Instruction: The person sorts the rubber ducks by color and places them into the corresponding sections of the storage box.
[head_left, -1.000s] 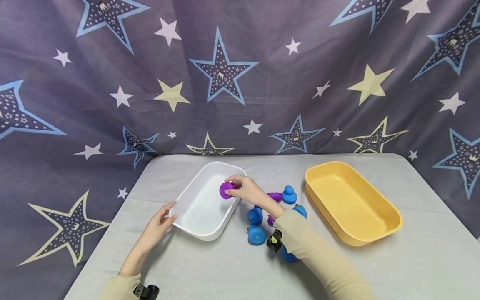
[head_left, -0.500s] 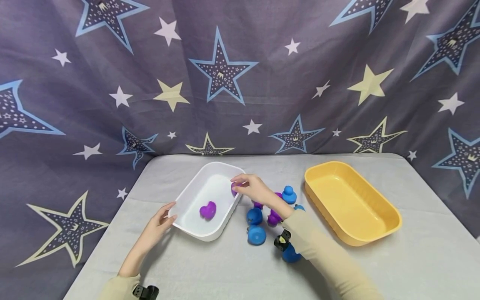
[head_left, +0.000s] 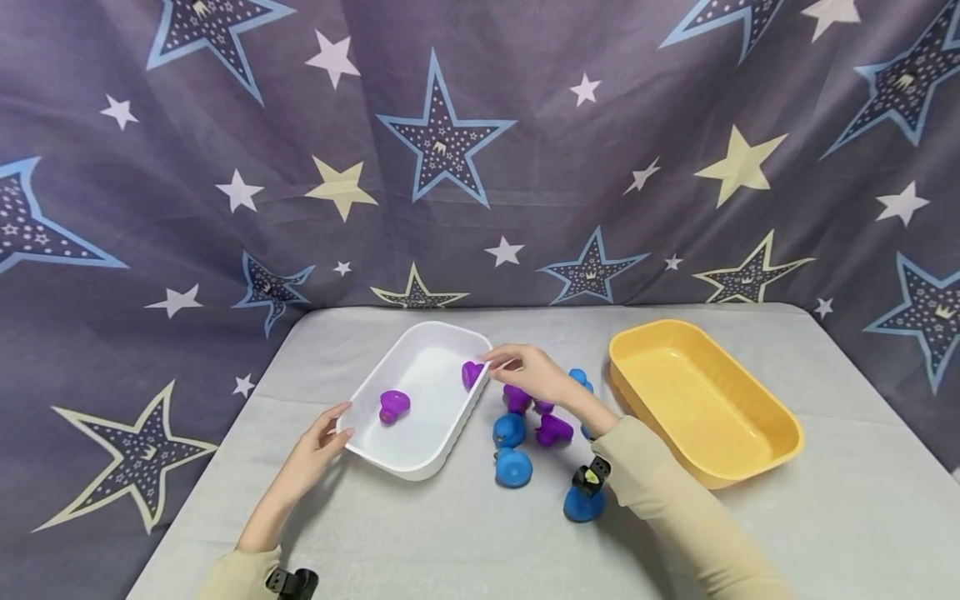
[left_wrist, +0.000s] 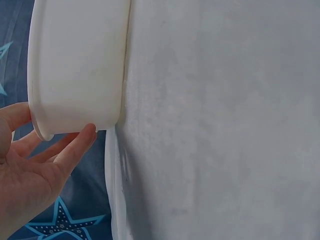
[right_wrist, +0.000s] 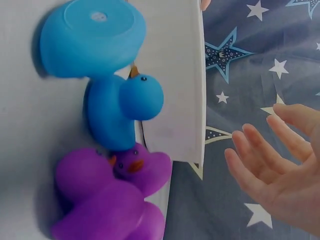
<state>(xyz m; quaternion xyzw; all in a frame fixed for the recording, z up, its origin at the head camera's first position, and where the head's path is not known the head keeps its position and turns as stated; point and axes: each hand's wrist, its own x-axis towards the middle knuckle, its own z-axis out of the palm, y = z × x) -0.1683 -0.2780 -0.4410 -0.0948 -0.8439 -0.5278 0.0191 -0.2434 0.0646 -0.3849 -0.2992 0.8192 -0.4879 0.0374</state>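
Observation:
My left hand (head_left: pixel 318 446) grips the near left corner of the white plastic tub (head_left: pixel 417 474). In the left wrist view, the thumb lies at the rim and fingertips (left_wrist: pixel 89 129) touch the outer wall. Inside the tub are two purple rubber ducks, one (head_left: pixel 394 405) toward the left and another (head_left: pixel 471 374) against the right wall. My right hand (head_left: pixel 525 368) hovers at the tub's far right rim, fingers loosely bent and holding nothing. Below it on the cloth lie purple rubber ducks (head_left: pixel 553 430) and blue rubber ducks (head_left: pixel 513 468), some tipped over.
A yellow plastic tub (head_left: pixel 701 400) stands to the right on the pale cloth (head_left: pixel 420 542). One blue duck (head_left: pixel 583 505) sits nearer the front, under the right wrist camera. Behind the table hangs a dark star-patterned curtain (head_left: pixel 540 200).
My right hand released a purple duck into the tub by its right wall, then drew back rightward. The first purple duck, dropped earlier, rolled left. My left hand stayed put.

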